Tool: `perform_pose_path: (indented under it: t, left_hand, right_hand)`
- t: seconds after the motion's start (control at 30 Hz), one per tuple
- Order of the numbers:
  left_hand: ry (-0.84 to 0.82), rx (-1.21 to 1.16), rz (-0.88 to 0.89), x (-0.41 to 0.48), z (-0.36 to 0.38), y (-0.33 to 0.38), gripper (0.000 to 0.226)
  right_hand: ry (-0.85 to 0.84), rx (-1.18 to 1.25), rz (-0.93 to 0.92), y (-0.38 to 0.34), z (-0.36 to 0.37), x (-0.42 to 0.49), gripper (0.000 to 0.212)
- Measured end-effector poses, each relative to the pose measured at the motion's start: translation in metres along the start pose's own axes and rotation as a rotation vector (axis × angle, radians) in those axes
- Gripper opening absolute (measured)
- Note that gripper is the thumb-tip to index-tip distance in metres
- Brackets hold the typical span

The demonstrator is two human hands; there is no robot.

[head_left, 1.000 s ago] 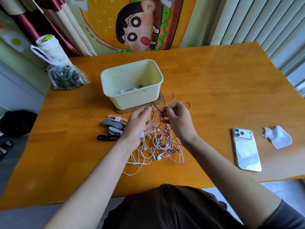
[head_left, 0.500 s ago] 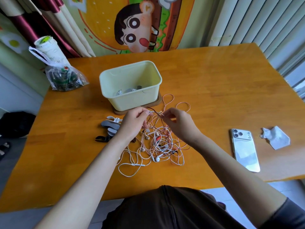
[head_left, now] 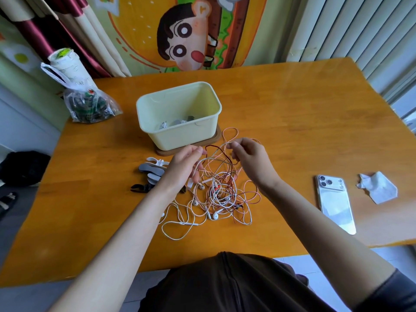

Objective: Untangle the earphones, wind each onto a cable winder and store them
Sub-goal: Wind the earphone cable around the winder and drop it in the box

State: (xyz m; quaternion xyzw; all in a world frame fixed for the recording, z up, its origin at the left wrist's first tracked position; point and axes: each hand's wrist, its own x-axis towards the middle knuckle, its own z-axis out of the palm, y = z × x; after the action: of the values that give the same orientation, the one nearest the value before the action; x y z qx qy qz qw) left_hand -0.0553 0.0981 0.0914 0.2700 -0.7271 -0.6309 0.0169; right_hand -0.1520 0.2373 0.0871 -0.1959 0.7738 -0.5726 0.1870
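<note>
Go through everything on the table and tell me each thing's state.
earphones: tangled in one heap, top strands lifted
left hand: pinches a white cable
right hand: pinches a cable
cable winders: piled, no cable on them
bin: open, few items inside
phone: face down
tissue: crumpled

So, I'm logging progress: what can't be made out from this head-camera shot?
Head view only.
Inside the storage bin: front wall hides most contents.
The cable winders: the left hand covers part, so no count.
The earphone tangle: cords overlap, number of sets unclear.
The plastic bag: contents too blurred.
</note>
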Motion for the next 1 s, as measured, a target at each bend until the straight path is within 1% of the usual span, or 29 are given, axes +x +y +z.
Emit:
perform_pose_path:
  t: [0.1,0.17,0.3,0.37,0.43,0.57,0.7,0.77,0.87,1.0]
  left_hand:
    - [-0.030,0.085,0.016,0.000,0.001,0.000,0.016]
    - [-0.056,0.163,0.030,0.000,0.000,-0.002,0.017]
    - [-0.168,0.211,0.013,-0.005,0.002,-0.001,0.018]
    - [-0.175,0.253,0.039,-0.005,0.004,-0.001,0.016]
    - [-0.138,0.273,0.050,-0.004,0.007,-0.001,0.019]
    - [-0.110,0.170,0.027,-0.002,0.013,0.005,0.032]
    - [-0.078,0.093,0.072,-0.002,0.012,0.006,0.043]
    - [0.005,0.157,0.097,0.002,0.011,0.003,0.034]
    - [0.168,0.328,0.168,0.008,0.010,-0.003,0.008]
    - [0.242,0.411,0.190,0.012,0.011,-0.011,0.005]
  right_hand:
    - [0.005,-0.031,0.047,0.001,-0.003,0.000,0.021]
    - [-0.010,-0.059,0.042,0.001,-0.004,-0.001,0.020]
    - [-0.045,-0.051,0.026,-0.001,-0.007,-0.002,0.020]
    - [-0.052,-0.057,0.029,0.000,-0.008,-0.002,0.021]
    - [-0.063,-0.054,0.037,0.001,-0.008,-0.002,0.024]
    - [-0.106,-0.038,0.058,0.002,-0.007,-0.004,0.028]
    - [-0.049,-0.058,0.069,0.005,-0.009,-0.004,0.028]
    - [-0.032,-0.066,0.077,0.007,-0.012,-0.003,0.025]
    - [-0.031,-0.052,0.097,0.006,-0.013,-0.003,0.024]
    - [-0.021,-0.073,0.096,0.002,-0.016,-0.003,0.022]
